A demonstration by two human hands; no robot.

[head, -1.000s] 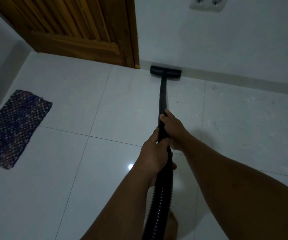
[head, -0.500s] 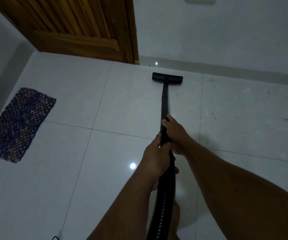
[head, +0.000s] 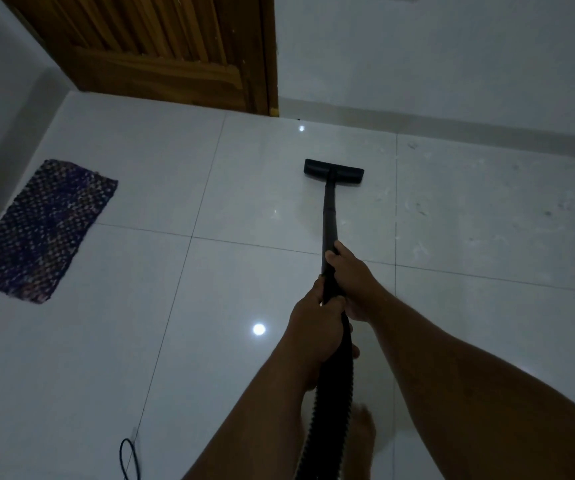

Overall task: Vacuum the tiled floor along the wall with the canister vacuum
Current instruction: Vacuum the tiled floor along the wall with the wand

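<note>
Pulling back from the skirting, the black floor nozzle (head: 333, 171) now sits well out on the white tiled floor (head: 140, 341), where a second ago it was pressed against the base of the wall (head: 452, 64) beside the wooden door (head: 175, 50). Both hands grip the vacuum wand (head: 329, 216): right hand (head: 351, 275) forward, left hand (head: 317, 327) behind it where the ribbed hose (head: 331, 410) begins. Judging by the dust specks on the tiles to the right, that stretch is probably next.
</note>
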